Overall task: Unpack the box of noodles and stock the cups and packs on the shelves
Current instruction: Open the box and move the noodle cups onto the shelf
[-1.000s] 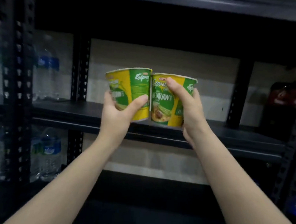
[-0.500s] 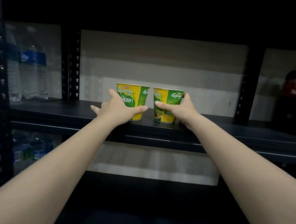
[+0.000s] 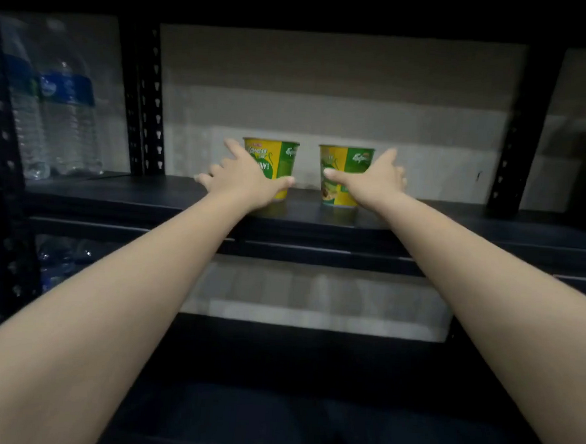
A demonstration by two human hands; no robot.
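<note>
Setting two noodle cups on the shelf [image 3: 319, 220] looks like the step in hand, and it seems close to done: both cups stand on the dark board, well back from its front edge, apart from each other with a clear gap between them.

The left cup [image 3: 278, 162] stands upright, mouth up, base on the board, so its long axis runs vertical. Its printed side, yellow at the left and green at the right, faces the camera. The right cup [image 3: 342, 170] stands the same way, upright and rim up, with its label also turned forward.

The left hand [image 3: 244, 181] is released rather than gripping: its fingers are spread and fairly straight on the far left side of the left cup, and the thumb lies across the lower front of the cup, touching or nearly so. The right hand [image 3: 378, 182] is spread likewise, thumb stretched across the front of the right cup and fingers reaching past its right side; whether the palm touches the cup I cannot tell.

Judging by this, the next move calls for drawing both hands straight back without dragging a thumb along a cup wall, since these look like light, tall cups that would tip or slide easily. After that, more cups and packs would have to be fetched from the box, which is not in view.

Water bottles [image 3: 64, 118] stand in the bay to the left.
</note>
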